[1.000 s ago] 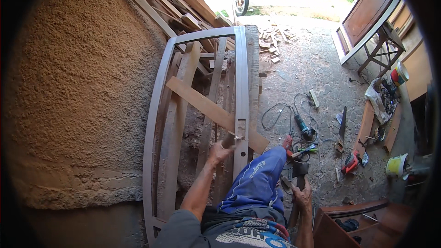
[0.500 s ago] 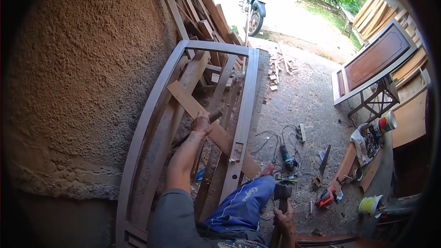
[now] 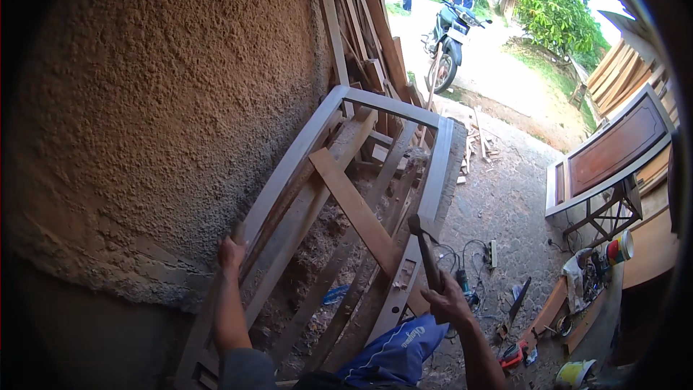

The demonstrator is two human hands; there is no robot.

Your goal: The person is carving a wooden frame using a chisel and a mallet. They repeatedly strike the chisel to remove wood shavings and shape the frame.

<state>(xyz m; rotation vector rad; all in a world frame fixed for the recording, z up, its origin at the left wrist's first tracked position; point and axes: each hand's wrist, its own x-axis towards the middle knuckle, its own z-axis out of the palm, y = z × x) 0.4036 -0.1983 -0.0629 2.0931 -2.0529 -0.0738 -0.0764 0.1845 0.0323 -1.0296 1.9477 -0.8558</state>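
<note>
My right hand (image 3: 449,302) grips a hammer (image 3: 431,263) by its handle, raised over the right rail of a pale wooden door frame (image 3: 433,188). My left hand (image 3: 231,253) is at the frame's left rail, closed around a short brown piece (image 3: 239,230) that pokes up above the fingers; its exact kind is hard to make out. Across the frame lies a flat light-brown board (image 3: 354,209), slanting from upper left to lower right. A rectangular slot (image 3: 404,273) and a round hole are cut in the right rail, near my blue-clothed knee (image 3: 397,350).
Rough wall (image 3: 159,101) borders the left side, with planks (image 3: 361,29) leaning against it. A power tool (image 3: 462,278) with cords, a handsaw (image 3: 518,300) and a red tool (image 3: 514,354) lie on the right floor. Beyond are a panelled door (image 3: 613,148) and a parked motorcycle (image 3: 449,40).
My left hand has moved from the slanting board to the frame's left rail with the brown piece. My right hand has lifted the hammer from beside my knee. The view has shifted left.
</note>
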